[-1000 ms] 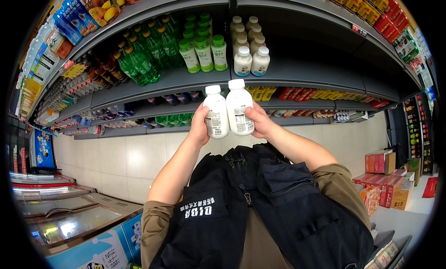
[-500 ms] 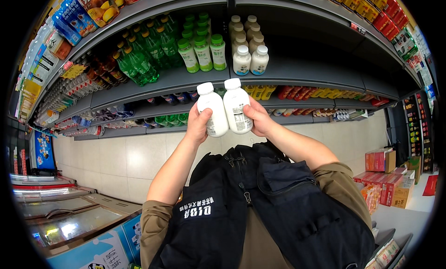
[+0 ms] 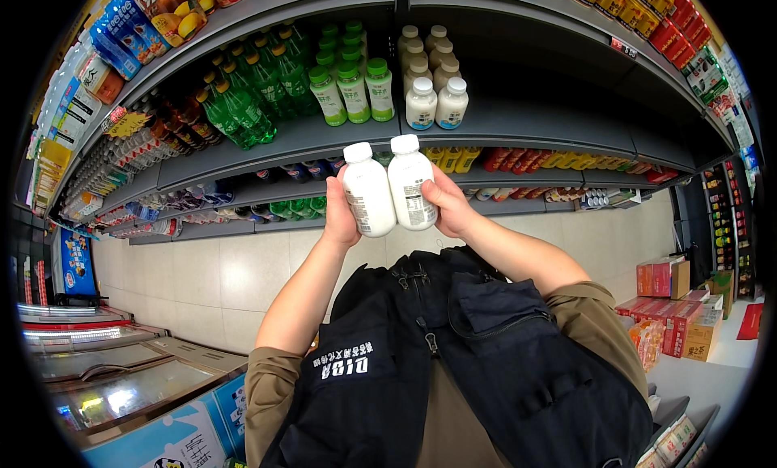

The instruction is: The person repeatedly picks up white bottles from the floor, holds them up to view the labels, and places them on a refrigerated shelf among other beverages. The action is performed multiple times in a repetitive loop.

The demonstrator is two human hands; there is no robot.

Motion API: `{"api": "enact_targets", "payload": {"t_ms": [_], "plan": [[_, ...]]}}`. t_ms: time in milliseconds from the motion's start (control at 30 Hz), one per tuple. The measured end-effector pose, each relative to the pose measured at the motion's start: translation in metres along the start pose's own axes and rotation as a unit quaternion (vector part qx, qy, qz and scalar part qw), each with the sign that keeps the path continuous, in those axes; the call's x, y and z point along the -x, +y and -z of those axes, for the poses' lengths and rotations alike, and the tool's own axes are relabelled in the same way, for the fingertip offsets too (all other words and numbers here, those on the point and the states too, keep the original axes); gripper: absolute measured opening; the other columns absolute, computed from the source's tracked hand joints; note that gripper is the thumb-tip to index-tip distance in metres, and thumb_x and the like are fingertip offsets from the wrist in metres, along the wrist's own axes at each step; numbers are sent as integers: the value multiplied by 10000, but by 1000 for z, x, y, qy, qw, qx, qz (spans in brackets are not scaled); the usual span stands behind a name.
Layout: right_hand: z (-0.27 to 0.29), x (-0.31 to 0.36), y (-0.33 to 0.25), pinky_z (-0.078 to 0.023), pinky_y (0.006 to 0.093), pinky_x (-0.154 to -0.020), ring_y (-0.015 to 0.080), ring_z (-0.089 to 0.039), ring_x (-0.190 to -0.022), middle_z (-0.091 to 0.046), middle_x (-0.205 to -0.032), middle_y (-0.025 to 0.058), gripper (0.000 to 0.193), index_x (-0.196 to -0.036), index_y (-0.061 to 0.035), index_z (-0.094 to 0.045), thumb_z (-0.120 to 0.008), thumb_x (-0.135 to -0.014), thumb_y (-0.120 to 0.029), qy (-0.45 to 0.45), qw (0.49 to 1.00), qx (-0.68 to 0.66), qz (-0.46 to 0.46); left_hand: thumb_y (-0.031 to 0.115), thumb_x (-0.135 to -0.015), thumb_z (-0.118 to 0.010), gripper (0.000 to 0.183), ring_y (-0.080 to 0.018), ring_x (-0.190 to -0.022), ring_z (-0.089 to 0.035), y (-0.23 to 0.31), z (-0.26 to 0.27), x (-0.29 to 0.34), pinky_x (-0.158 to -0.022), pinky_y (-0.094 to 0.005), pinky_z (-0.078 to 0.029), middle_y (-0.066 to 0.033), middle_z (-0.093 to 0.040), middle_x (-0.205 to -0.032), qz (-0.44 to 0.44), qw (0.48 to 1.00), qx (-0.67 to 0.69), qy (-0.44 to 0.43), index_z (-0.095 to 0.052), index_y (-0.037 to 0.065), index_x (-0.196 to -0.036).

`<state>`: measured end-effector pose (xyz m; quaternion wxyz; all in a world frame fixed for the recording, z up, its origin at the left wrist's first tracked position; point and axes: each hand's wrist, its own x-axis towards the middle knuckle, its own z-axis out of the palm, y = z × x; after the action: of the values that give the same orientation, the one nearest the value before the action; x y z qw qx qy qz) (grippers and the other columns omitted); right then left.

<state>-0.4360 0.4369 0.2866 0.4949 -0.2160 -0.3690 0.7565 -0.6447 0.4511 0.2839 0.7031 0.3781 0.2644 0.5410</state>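
In front of the shelf, two white capped bottles are held upright side by side, nearly touching. My left hand supports the left white bottle, its thumb alongside and its other fingers hidden behind. My right hand grips the right white bottle, with the thumb pressed on the front. Small print shows on both. Just beyond, a group of cream-coloured bottles with white caps stands in two rows on the shelf. Left of them are green-capped bottles.
The dark grey shelf curves across the front, with lower tiers of drinks beneath. Green soda bottles stand further left. A glass-topped freezer is at lower left. Stacked cartons sit on the floor at right.
My left thumb has moved off the front of the left bottle to its side. Both bottles have shifted very slightly upward. The right hand keeps its grip.
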Motion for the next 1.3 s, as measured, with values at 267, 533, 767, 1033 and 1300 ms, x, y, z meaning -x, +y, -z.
{"api": "enact_targets", "payload": {"t_ms": [267, 533, 767, 1033, 1300], "plan": [[0, 0, -2, -374, 378, -1100, 216, -445, -1328, -455, -1434, 85, 694, -1522, -82, -260, -603, -974, -333, -4, 1000, 8, 7, 727, -955, -212, 830, -245, -1246, -532, 1, -2, 0, -1043, -418, -440, -115, -521, -1356, 2, 1000, -6, 1, -343, 67, -1441], [1, 1, -2, -373, 377, -1100, 214, -443, -1328, -458, -1427, 82, 682, -1531, -96, -233, -578, -989, -327, -3, 1000, 8, -1, 706, -970, -203, 806, -246, -1238, -539, 2, -3, -1, -1041, -417, -441, -115, -526, -1352, 4, 1000, -14, -11, -352, 63, -1434], [4, 1, -1, -414, 382, -1061, 205, -498, -1264, -496, -1368, 74, 871, -1505, -89, -259, -785, -831, -254, -8, 996, 85, 17, 708, -967, -224, 792, -247, -1235, -542, 3, -4, -1, -1033, -421, -449, -111, -530, -1344, 20, 1000, -11, -11, -362, 78, -1427], [1, -1, -4, -422, 374, -1049, 189, -512, -1230, -514, -1331, 71, 896, -1486, -81, -283, -826, -786, -218, 4, 994, 110, 16, 712, -964, -229, 788, -250, -1233, -544, 4, -4, -2, -1020, -421, -463, -111, -530, -1341, 16, 1000, -15, -17, -370, 83, -1416], [3, -2, -3, -426, 372, -1043, 190, -513, -1227, -515, -1330, 70, 915, -1486, -81, -283, -838, -779, -249, 1, 992, 124, 27, 704, -969, -225, 778, -246, -1223, -549, 4, -4, -3, -1018, -419, -463, -109, -533, -1334, 12, 1000, -13, -10, -371, 81, -1412]]}}
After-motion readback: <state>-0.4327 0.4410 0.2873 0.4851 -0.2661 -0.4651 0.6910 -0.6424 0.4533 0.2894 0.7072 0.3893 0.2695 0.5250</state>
